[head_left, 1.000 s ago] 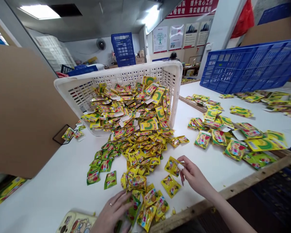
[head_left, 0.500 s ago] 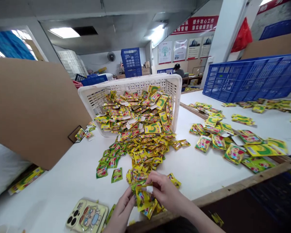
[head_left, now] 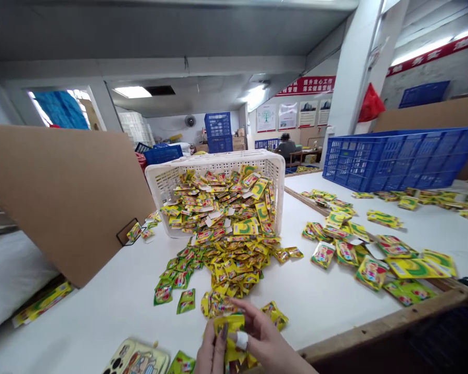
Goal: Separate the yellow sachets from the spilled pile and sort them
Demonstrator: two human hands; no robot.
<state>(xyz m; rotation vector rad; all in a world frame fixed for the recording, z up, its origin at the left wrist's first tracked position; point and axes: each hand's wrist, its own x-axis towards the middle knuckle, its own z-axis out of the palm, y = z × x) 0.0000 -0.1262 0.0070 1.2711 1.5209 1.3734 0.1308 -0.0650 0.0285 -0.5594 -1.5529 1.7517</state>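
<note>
Low in the view, my left hand (head_left: 211, 349) grips a small yellow snack packet (head_left: 233, 323), thumb across its front. My right hand (head_left: 264, 336), with white tape round its thumb, is at the packet's right side. Its thumb lies against the packet, and its index finger stretches past the top toward a yellow candy packet (head_left: 218, 305) on the table. Part of the held packet is covered by my fingers. Yellow packets (head_left: 234, 270) spill from a white basket (head_left: 281, 197) lying on its side, full of small yellow boxes. Green packets (head_left: 181, 279) lie left of the pile.
A phone (head_left: 138, 358) in a cream case lies at the lower left. A cardboard sheet (head_left: 74, 202) leans on the left. Blue crates (head_left: 398, 161) and scattered yellow boxes (head_left: 370, 272) are on the right, by a wooden table edge (head_left: 347, 332). A person (head_left: 285, 148) sits far back.
The view has tilted up, so my hands and the phone appear lower. My right index finger has stretched out away from the held packet. The pile looks the same.
</note>
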